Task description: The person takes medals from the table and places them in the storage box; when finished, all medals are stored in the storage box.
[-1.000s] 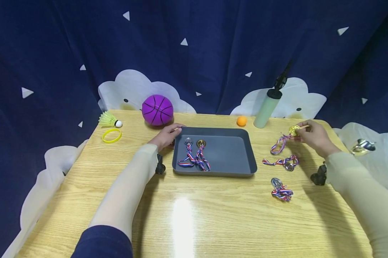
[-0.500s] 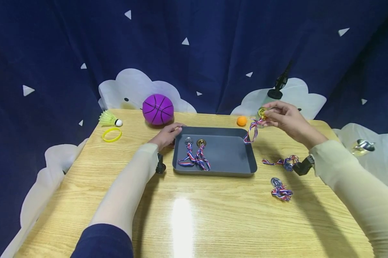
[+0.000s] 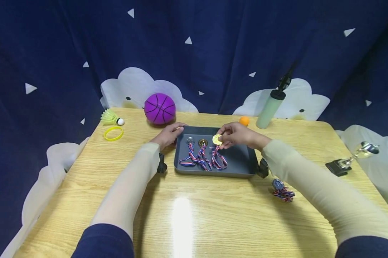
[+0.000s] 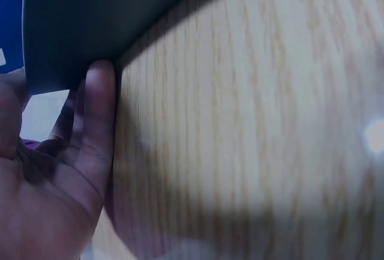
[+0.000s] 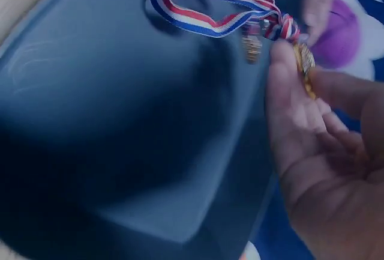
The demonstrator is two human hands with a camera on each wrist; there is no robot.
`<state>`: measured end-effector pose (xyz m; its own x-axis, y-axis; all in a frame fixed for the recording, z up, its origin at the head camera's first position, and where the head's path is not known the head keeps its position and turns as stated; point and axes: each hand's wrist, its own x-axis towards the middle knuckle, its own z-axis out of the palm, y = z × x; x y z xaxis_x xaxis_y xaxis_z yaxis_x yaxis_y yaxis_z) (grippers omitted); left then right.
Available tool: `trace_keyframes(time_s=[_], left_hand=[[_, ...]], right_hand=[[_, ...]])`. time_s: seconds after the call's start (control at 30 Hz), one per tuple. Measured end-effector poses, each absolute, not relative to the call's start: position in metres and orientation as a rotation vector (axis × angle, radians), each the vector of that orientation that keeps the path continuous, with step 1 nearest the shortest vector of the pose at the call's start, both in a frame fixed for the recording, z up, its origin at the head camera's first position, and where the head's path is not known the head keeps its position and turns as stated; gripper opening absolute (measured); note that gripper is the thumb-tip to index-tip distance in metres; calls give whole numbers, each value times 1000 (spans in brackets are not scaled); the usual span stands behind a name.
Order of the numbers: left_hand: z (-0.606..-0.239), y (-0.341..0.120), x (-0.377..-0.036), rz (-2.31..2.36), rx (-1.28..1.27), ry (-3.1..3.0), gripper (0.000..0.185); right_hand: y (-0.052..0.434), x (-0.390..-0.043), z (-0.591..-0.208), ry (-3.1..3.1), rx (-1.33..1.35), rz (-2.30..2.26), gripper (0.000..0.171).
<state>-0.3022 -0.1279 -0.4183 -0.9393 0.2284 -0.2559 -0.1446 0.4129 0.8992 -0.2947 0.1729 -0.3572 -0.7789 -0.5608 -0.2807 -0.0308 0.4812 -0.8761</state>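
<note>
A dark grey baking tray [image 3: 242,157] lies on the wooden table. My left hand [image 3: 169,135] holds its far left corner; in the left wrist view the tray wall [image 4: 78,26] passes between thumb and fingers. Inside, on the left, lie a silver medal [image 3: 190,140] and a bronze-gold medal [image 3: 203,143] with striped ribbons. Over the tray's middle, my right hand [image 3: 237,135] pinches a gold medal [image 3: 217,139] by its disc, between thumb and fingers. Its red, white and blue ribbon [image 5: 198,23] hangs down beside the other two. Another silver medal [image 3: 278,184] lies right of the tray, near my right forearm.
Behind the tray stand a purple basketball [image 3: 160,108], an orange ball [image 3: 244,120] and a green hand pump [image 3: 268,111]. A shuttlecock [image 3: 111,117] and yellow wristband [image 3: 114,133] lie far left. A trophy [image 3: 355,157] stands at the right edge.
My right hand has carried the gold medal leftward from the table's right side to over the tray. The right forearm now covers the spot of another medal. My left hand stays at the corner.
</note>
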Motion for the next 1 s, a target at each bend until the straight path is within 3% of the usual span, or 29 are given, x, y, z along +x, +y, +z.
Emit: trace_keyframes(time_s=[0.27, 0.67, 1.0], left_hand=[[-420, -126, -302, 1572, 94, 2323, 42], [-419, -126, -304, 1556, 97, 2321, 42], [-421, -129, -304, 1558, 86, 2318, 42]], right_hand=[[153, -296, -377, 2438, -451, -990, 11], [147, -298, -376, 2660, -516, -622, 14], [194, -302, -351, 2656, -560, -946, 12]])
